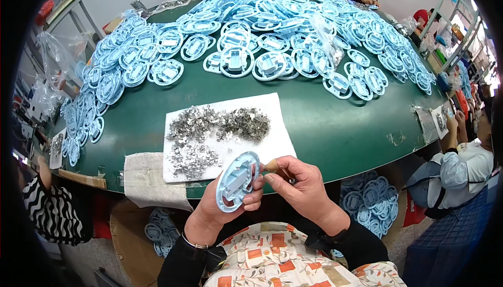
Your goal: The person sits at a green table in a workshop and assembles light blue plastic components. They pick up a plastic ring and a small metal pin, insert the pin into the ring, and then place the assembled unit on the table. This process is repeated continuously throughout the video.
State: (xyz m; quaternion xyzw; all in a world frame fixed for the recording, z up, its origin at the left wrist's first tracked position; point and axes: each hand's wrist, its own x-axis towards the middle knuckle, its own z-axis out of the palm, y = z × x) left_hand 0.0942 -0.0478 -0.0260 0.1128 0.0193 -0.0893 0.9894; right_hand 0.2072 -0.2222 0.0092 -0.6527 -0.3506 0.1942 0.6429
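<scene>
A light-blue oval plastic housing (238, 178) stands tilted in my left hand (210, 203), its ribbed inner side showing. The fingers of that hand wrap round its edge. My right hand (309, 188) pinches a small tool with a wooden part (271, 166), which points at the right edge of the housing; its working end is hidden. Just beyond both hands lies a white foam board (277, 114), with small metal clips (194, 130) heaped on it in loose piles.
Many more blue housings (272, 17) form a big pile across the far side of the green table (136, 119). A cloth (152, 179) hangs over the near edge. Boxes of housings (372, 203) stand below. Co-workers (456, 166) sit around the table.
</scene>
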